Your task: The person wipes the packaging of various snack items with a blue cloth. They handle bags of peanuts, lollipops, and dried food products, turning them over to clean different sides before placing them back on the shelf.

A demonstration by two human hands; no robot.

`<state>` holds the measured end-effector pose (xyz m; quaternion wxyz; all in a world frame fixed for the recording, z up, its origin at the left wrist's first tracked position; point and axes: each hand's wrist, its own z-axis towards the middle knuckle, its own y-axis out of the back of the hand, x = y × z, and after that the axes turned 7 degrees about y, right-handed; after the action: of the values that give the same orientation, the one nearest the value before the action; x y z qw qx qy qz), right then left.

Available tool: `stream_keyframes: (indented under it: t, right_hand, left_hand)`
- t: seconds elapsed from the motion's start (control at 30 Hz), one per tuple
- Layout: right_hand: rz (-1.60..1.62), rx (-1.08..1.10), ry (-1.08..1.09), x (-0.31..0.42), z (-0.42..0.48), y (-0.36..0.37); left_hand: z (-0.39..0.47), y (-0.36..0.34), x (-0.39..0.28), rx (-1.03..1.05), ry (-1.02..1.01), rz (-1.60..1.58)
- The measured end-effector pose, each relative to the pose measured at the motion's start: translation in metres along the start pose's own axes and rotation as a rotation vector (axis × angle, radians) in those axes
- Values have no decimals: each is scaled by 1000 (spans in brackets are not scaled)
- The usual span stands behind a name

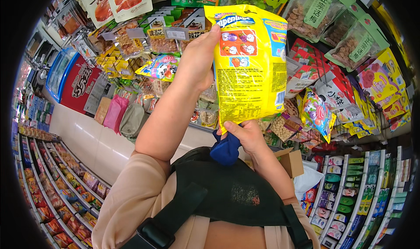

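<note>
A large yellow Alpenliebe candy bag (249, 72) is held upright, its printed back towards me. My left hand (201, 57) grips its upper left edge, thumb on the front. At the lower left corner, my right hand (244, 136) pinches the bag and also holds a bunched dark blue cloth (225, 149) that hangs beneath. Behind the bag are racks of hanging snacks, among them a colourful candy bag (160, 67) at the left and another colourful candy bag (317, 109) at the right.
Shelves of packaged snacks (62, 190) curve along the lower left, and shelves of packaged goods (347, 196) stand at the lower right. An open cardboard box (293, 163) is beside my right forearm. A blue-rimmed freezer (62, 73) stands at the left, past the tiled floor (88, 140).
</note>
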<state>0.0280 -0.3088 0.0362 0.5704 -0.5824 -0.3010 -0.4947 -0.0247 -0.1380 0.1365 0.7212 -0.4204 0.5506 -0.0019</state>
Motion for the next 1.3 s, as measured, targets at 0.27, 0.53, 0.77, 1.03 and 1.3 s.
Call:
stream_keyframes:
  t: [0.27,0.53,0.77,1.03,1.3]
  right_hand:
    - [9,12,-14,4,-2,-1]
    - [-18,11,4,6,-5,-5]
    - [-66,-63,33,-3,-7,-9]
    - [-394,-85,98,-5,-9,-11]
    - [-417,-121,182,-12,-5,-14]
  left_hand:
    - [3,2,0,-52,-3,-21]
    - [-2,0,-4,-32,-8,-32]
    - [-4,0,-3,-39,40,-76]
    - [4,27,6,27,88,-220]
    - [4,34,8,78,106,-232]
